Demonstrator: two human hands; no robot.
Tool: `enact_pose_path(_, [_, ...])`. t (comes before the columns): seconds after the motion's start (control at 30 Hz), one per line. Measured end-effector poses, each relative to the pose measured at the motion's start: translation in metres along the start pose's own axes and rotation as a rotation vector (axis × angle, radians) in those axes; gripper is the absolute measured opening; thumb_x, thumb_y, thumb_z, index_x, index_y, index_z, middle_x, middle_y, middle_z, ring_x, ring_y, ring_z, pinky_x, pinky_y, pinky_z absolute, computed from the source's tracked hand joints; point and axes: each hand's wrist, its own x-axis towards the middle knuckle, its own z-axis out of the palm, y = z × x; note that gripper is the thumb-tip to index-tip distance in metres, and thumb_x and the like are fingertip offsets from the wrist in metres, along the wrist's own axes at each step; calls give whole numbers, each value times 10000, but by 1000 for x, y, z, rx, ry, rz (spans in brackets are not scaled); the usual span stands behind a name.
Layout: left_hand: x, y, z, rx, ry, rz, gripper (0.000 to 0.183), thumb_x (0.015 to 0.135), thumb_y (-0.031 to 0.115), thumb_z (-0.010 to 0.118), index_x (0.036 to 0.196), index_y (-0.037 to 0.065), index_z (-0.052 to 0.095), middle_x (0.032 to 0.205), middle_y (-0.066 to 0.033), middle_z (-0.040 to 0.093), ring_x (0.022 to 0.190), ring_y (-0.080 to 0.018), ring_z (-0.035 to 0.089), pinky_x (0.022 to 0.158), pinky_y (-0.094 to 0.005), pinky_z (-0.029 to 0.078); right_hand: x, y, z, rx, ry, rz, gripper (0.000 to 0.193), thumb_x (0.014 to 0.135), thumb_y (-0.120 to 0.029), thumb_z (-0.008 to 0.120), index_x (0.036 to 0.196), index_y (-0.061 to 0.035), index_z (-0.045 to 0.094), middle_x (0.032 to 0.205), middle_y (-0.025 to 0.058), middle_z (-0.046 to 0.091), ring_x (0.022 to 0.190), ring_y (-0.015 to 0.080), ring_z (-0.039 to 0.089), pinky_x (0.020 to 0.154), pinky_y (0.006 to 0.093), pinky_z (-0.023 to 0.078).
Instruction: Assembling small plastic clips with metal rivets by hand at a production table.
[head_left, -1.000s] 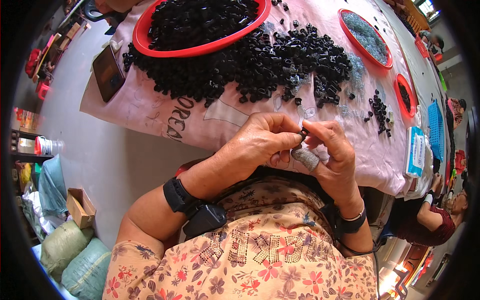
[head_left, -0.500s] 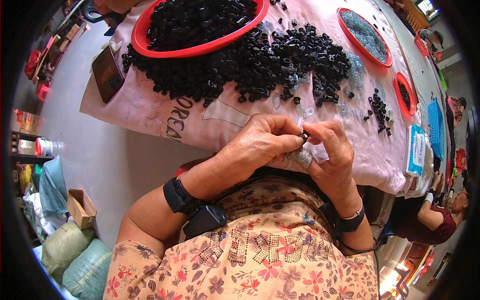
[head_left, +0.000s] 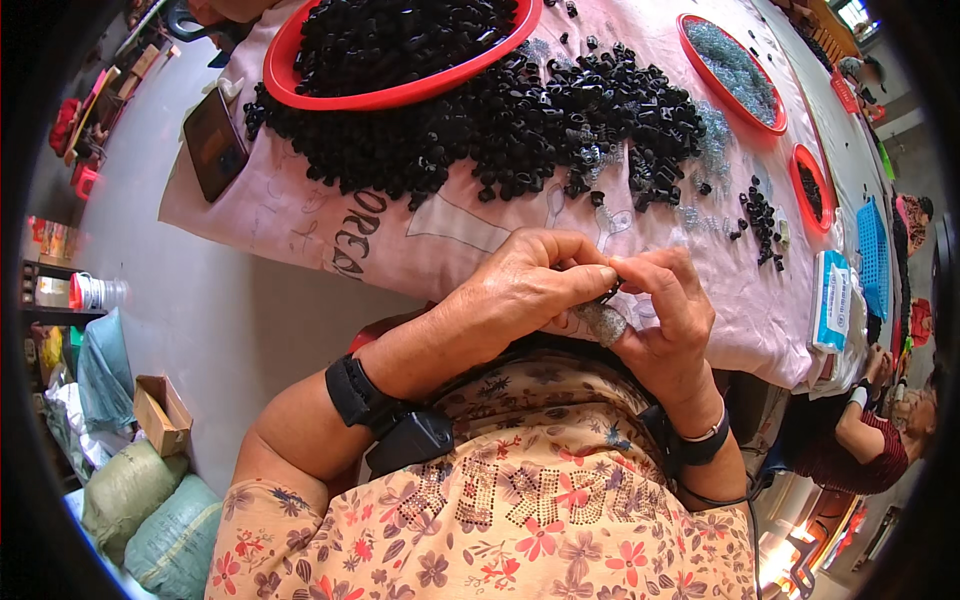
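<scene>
Left thumb rolls forward since half second ago, small black part (head_left: 610,291) now tucked lower at our fingertips! We see left hand (head_left: 540,278) pinching it near edge of pink cloth (head_left: 745,310); right hand (head_left: 680,305) meets it, grey wrap (head_left: 603,322) below, grip hidden, can't tell. Looks light, stiff, probably slippery; we'd pinch opposite sides.

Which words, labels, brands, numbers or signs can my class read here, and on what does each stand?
I won't copy wording, but lettering stands here:
Pink tablecloth: large dark capitals, clear; the paler writing left of them is too faint to read.
Floral shirt: dotted lettering across the front, not clearly readable.
Blue-and-white packet: print too small to read.
</scene>
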Motion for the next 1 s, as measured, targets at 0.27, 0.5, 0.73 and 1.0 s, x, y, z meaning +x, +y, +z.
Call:
enact_pose_path(0.27, [1,-2,-3,-78,-26,4,186,921,257,657,975,80,673,815,75,591,672,10,487,591,-158,410,3,-1,0,23,10,-24,469,630,-58,795,1073,-56,643,913,93,623,795,274,620,672,364,511])
enact_pose_path(0.5, [-1,0,-2,-68,2,28,154,908,213,675,956,67,669,796,66,587,687,3,491,584,-167,390,4,-3,-5,-50,-57,45,404,635,-140,799,971,-50,594,839,108,577,753,288,605,628,390,491])
enact_pose_path(0.73, [3,-5,-1,108,-23,58,161,910,152,665,965,2,649,886,30,625,819,-27,553,710,-188,457,4,-2,-7,-186,-153,-9,276,583,-92,690,814,-50,543,710,113,474,630,321,508,566,430,404])
enact_pose_path(1.0, [1,-3,1,188,-2,27,172,933,177,637,956,7,651,847,42,607,777,-17,528,666,-189,440,4,-1,-7,-218,-166,-29,311,664,-230,743,726,-52,496,668,107,472,605,313,507,554,415,393])
